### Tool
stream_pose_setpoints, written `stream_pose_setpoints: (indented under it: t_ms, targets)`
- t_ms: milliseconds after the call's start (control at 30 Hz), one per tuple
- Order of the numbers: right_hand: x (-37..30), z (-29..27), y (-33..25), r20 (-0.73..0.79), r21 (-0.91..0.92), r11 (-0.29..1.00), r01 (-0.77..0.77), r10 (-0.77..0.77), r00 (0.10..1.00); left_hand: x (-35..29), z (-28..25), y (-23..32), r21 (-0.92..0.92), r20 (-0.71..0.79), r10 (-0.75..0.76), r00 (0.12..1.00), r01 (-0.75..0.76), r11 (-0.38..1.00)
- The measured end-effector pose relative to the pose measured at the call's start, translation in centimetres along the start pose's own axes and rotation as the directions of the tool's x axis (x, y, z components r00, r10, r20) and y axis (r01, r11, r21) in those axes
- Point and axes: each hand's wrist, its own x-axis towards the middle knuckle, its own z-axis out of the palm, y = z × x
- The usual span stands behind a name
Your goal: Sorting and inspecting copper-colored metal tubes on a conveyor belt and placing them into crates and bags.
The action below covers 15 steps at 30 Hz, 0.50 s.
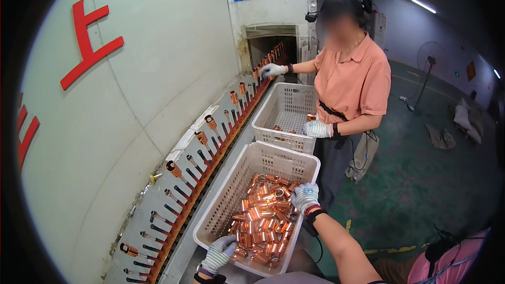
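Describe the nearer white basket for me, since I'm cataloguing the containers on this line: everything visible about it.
The nearer white basket is a rectangular crate, plastic by its look, with perforated lattice walls and a solid rolled rim. It sits level beside the conveyor of pegs, just in front of a second white basket. It is partly filled with a heap of short shiny copper tubes. The left hand, gloved, is at its near rim; the right hand, also gloved, is at its right rim over the tubes.
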Motion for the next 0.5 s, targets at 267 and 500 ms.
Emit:
stream_pose_setpoints:
  t_ms: [267, 500]
  targets:
    - [-0.2, 0.2, -0.7, 0.048, 0.003, 1.000, -0.015, 0.015, 0.999, 0.2, 1.9, -1.2, 0.634, -0.024, 0.342, 0.939, -0.250, 0.732]
    - [-1.4, 0.6, -0.3, 0.015, -0.003, 1.000, -0.009, 0.009, 1.000, 7.9, -6.4, 1.5, -0.133, -0.193, 0.015, 0.981, -0.042, 0.990]
